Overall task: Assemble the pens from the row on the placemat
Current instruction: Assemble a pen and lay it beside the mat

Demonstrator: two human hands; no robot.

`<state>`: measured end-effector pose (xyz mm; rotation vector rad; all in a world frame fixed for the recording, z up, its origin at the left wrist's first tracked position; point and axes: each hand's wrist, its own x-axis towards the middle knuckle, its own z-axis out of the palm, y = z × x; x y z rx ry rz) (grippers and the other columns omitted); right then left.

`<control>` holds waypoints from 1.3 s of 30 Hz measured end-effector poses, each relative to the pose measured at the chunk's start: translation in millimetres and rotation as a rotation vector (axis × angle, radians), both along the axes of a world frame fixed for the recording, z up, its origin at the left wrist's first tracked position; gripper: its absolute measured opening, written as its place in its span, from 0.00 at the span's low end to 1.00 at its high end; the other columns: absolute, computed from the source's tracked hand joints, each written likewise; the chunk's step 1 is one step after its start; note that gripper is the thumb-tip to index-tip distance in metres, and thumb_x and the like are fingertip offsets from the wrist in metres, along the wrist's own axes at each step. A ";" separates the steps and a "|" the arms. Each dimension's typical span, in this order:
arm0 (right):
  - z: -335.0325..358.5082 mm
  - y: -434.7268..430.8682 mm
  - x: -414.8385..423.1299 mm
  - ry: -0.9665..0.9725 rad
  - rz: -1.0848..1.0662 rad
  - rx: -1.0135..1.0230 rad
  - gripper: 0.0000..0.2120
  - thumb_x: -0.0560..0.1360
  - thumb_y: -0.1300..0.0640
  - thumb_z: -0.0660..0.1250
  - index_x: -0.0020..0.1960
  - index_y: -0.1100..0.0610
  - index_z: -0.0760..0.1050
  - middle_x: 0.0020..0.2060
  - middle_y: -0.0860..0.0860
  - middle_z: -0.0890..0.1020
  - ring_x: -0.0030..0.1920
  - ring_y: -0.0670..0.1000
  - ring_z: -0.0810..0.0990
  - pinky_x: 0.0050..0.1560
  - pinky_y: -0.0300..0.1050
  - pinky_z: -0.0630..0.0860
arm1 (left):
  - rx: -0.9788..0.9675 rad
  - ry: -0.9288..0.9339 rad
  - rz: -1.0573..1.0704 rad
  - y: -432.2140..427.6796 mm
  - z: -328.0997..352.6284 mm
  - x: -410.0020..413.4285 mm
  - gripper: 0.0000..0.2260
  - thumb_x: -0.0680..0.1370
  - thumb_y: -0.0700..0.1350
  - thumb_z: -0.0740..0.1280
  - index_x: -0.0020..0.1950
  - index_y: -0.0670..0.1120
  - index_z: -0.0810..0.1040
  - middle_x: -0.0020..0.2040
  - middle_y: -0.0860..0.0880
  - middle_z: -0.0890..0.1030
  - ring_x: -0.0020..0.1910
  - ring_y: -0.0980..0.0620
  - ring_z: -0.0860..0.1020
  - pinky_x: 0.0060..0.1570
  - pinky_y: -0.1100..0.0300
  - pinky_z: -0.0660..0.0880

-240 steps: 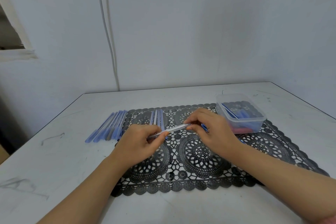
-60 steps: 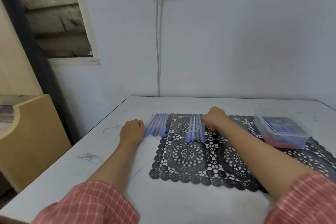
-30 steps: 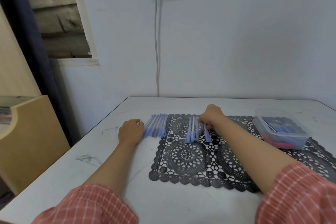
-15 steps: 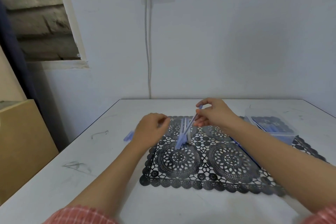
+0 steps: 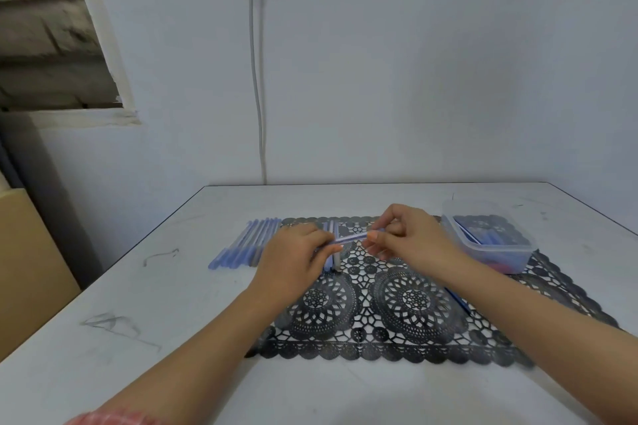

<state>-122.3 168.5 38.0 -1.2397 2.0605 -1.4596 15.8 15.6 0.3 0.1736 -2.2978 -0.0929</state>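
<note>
You hold one pen (image 5: 350,239) in the air between both hands, just above the far-left part of the black lace placemat (image 5: 407,321). Its long axis runs left to right, nearly level, with the right end a little higher than the left. Which end is the tip cannot be told here, as the ends are small and partly covered. Your left hand (image 5: 293,259) closes its grip round the left end, with the fingers curled over it. Your right hand (image 5: 411,241) pinches the right end between thumb and fingertips. Both grips are narrow and hold the same pen.

Just beyond your left hand, the part of the row (image 5: 334,259) that shows lies on the placemat, with long axes running near to far. Left of the placemat, a bundle (image 5: 248,245) of blue pens lies side by side on the white worktop (image 5: 172,321), their near ends leaning to the left. A clear tub (image 5: 490,245) holding blue and red parts stands on the far-right corner of the placemat. A thin blue piece (image 5: 455,300) lies on the placemat, partly under your right forearm.

Half a second ago the pen stood steeply tilted in your right hand alone. Its lower end was down by the row and your left hand was just short of it. A second ago your right hand was down on the row and your left hand rested beside the bundle.
</note>
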 end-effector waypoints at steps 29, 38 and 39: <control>-30.5 12.2 -3.2 0.783 -0.026 -0.113 0.06 0.72 0.66 0.68 0.48 0.60 0.80 0.41 0.52 0.84 0.40 0.50 0.81 0.44 0.45 0.79 | -0.206 -0.051 0.074 5.4 0.9 2.2 0.13 0.79 0.50 0.56 0.35 0.49 0.70 0.29 0.57 0.64 0.25 0.56 0.61 0.31 0.64 0.57; -36.4 10.4 -0.5 0.786 -0.048 -0.014 0.21 0.76 0.51 0.64 0.68 0.54 0.69 0.59 0.50 0.77 0.60 0.48 0.73 0.64 0.43 0.68 | -0.255 -0.003 0.083 6.4 7.4 4.5 0.14 0.78 0.49 0.57 0.35 0.48 0.74 0.26 0.54 0.71 0.23 0.55 0.65 0.28 0.67 0.54; -37.6 11.0 0.3 0.802 -0.037 0.005 0.22 0.77 0.50 0.62 0.69 0.54 0.68 0.62 0.51 0.76 0.62 0.49 0.72 0.65 0.43 0.66 | -0.263 0.000 0.097 4.9 6.4 4.2 0.14 0.78 0.49 0.57 0.35 0.47 0.74 0.27 0.54 0.72 0.23 0.54 0.66 0.29 0.65 0.57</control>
